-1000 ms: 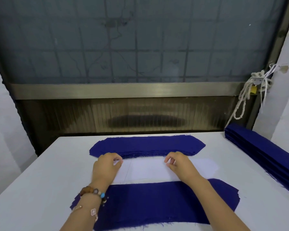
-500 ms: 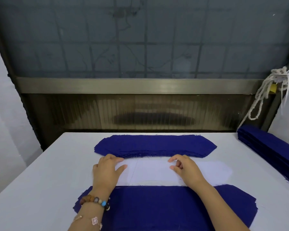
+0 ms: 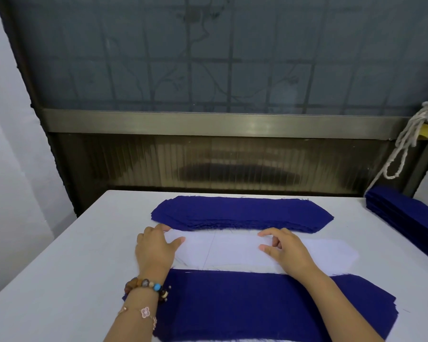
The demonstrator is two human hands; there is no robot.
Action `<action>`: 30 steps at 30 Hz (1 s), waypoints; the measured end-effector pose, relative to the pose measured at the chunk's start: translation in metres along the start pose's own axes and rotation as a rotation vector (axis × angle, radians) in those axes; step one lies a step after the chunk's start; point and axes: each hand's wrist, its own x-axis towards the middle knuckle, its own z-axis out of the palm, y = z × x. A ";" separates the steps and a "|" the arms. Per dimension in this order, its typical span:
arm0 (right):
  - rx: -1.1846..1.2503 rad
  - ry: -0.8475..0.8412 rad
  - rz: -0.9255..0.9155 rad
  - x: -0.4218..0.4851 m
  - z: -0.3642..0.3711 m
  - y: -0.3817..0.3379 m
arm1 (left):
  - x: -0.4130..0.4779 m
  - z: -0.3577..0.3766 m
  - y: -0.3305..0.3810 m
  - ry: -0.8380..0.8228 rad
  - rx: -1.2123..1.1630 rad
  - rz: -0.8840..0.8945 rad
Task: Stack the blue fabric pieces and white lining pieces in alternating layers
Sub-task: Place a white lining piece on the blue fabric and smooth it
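Note:
A white lining piece point(image 3: 235, 250) lies flat across the middle of the table. Beyond it sits a stack of blue fabric pieces point(image 3: 242, 213) with rounded ends. A second, wider blue stack point(image 3: 232, 304) lies nearest to me. My left hand point(image 3: 156, 248) rests on the lining's left end, fingers at its far corner and thumb spread on top. My right hand point(image 3: 288, 251) rests on the lining's middle right, index and thumb stretched left, other fingers loosely curled. No cloth is lifted.
The white table point(image 3: 59, 280) ends at a dark window wall behind. A tall pile of blue fabric point(image 3: 410, 218) lies along the table's right side. A knotted white cord point(image 3: 405, 144) hangs at the right above that pile.
Both hands have gone from curled fingertips at the lining's far edge to lying flatter on it. The left thumb has spread out. The fabric has not moved.

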 end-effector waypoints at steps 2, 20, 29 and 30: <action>-0.003 -0.001 0.003 0.000 0.000 0.000 | 0.000 -0.002 0.000 0.000 -0.037 0.000; -0.016 -0.009 0.002 0.002 0.001 0.001 | 0.003 -0.011 0.002 0.078 -0.341 0.027; -0.025 -0.004 0.007 0.003 0.003 0.005 | 0.007 -0.010 -0.003 -0.048 -0.380 0.028; -0.024 -0.002 0.006 0.004 0.003 0.005 | 0.008 -0.010 -0.003 -0.057 -0.384 0.026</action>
